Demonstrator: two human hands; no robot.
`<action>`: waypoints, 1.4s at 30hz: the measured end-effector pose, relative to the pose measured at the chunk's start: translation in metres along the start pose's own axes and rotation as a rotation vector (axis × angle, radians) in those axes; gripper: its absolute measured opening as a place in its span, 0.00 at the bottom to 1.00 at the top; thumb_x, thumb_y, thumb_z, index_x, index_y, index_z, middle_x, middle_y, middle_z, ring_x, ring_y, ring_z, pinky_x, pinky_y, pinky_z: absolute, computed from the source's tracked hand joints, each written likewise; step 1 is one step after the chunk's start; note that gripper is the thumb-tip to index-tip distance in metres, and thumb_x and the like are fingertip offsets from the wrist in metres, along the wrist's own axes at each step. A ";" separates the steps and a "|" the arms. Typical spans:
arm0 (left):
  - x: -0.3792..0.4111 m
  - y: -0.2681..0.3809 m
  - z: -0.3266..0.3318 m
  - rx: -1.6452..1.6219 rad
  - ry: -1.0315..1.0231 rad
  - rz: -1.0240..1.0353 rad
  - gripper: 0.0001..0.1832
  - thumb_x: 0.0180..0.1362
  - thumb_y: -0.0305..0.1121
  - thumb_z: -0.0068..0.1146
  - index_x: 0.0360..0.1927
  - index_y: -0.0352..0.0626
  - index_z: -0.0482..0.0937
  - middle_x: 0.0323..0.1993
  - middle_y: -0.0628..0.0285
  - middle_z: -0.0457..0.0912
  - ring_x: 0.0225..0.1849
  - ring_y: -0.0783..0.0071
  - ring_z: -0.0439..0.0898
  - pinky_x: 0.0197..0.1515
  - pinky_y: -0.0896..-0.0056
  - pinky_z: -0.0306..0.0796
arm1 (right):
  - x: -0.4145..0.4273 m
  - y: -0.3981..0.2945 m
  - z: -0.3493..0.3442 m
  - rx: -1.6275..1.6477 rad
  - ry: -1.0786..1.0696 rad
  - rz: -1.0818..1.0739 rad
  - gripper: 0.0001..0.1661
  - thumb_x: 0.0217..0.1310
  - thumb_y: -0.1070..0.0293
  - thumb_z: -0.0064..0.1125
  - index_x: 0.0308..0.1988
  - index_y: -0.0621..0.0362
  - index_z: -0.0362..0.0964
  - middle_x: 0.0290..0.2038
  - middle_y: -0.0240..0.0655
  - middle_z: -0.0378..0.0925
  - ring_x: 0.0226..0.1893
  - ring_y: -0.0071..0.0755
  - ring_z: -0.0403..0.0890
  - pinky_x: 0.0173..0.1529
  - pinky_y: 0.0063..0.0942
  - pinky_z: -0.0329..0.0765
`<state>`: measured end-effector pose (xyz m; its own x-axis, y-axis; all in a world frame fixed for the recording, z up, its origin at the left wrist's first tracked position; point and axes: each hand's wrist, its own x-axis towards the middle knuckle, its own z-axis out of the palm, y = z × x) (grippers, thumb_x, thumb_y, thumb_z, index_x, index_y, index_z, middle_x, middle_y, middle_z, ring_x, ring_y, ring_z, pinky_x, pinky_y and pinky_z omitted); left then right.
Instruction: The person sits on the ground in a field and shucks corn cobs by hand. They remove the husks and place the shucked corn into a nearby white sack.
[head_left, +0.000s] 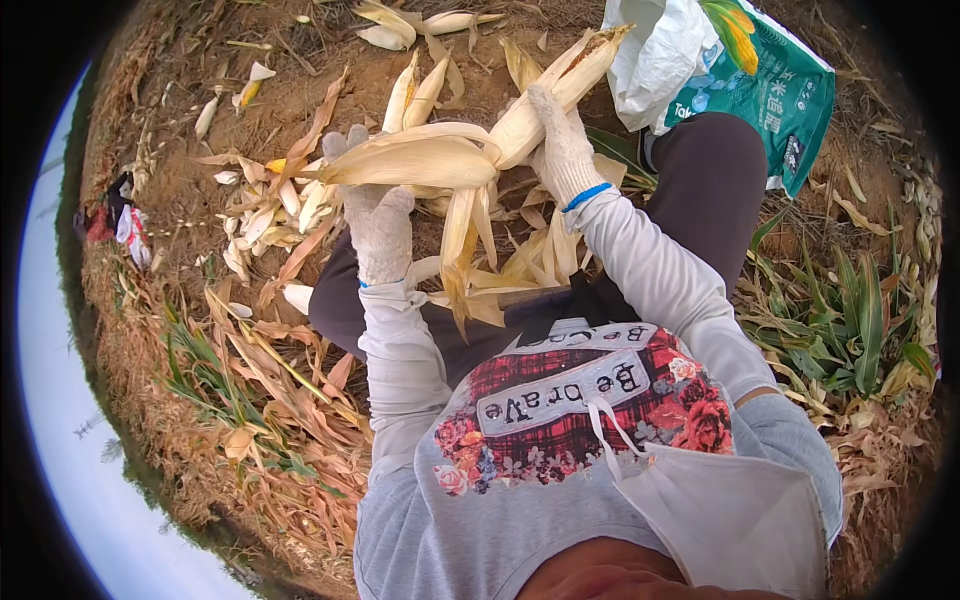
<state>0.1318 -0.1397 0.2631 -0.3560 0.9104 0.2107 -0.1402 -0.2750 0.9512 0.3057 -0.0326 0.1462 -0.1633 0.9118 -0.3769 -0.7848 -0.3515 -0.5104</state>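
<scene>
My left hand (375, 217), in a pale knitted glove, is closed round a dry corn ear in its husk (416, 161). That ear lies nearly level before me, with loose husk leaves (459, 262) hanging from its butt. In my right hand (559, 139), gloved the same way with a blue cuff edge, is a second husked corn ear (574, 82), tilted up to the right with its tip split. The butts of the two ears meet between my hands. Two more husked ears (412, 94) lie on the soil just beyond.
A pile of husked ears (277, 214) lies at the left, with stray ears farther off. A green and white printed sack (787, 112) rests beyond my right knee. Green leaves and dry stalks (832, 315) cover ground at both sides. Distant people or clothing (124, 217) show far left.
</scene>
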 end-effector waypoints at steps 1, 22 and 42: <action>-0.006 -0.008 -0.018 -0.009 -0.056 -0.083 0.48 0.55 0.30 0.72 0.76 0.42 0.57 0.71 0.53 0.66 0.71 0.60 0.67 0.73 0.57 0.61 | 0.000 0.001 0.004 -0.035 -0.019 -0.040 0.27 0.68 0.59 0.63 0.59 0.57 0.62 0.46 0.44 0.78 0.45 0.45 0.83 0.51 0.48 0.84; -0.020 -0.033 0.030 0.841 -0.523 0.345 0.23 0.45 0.33 0.74 0.47 0.44 0.80 0.43 0.59 0.82 0.47 0.55 0.80 0.54 0.57 0.72 | 0.005 0.004 -0.011 0.119 -0.125 0.252 0.35 0.75 0.39 0.42 0.57 0.62 0.68 0.49 0.48 0.79 0.47 0.53 0.83 0.49 0.52 0.84; -0.021 -0.080 0.033 -0.926 0.265 -0.771 0.18 0.74 0.41 0.42 0.25 0.52 0.64 0.17 0.74 0.56 0.18 0.78 0.57 0.25 0.71 0.61 | 0.003 0.013 -0.013 0.017 -0.021 0.463 0.16 0.73 0.55 0.55 0.47 0.57 0.73 0.33 0.41 0.81 0.28 0.40 0.85 0.30 0.40 0.85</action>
<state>0.1813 -0.1266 0.1898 -0.0513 0.8707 -0.4892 -0.9597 0.0925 0.2654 0.3029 -0.0368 0.1287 -0.5111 0.6639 -0.5459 -0.6362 -0.7193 -0.2791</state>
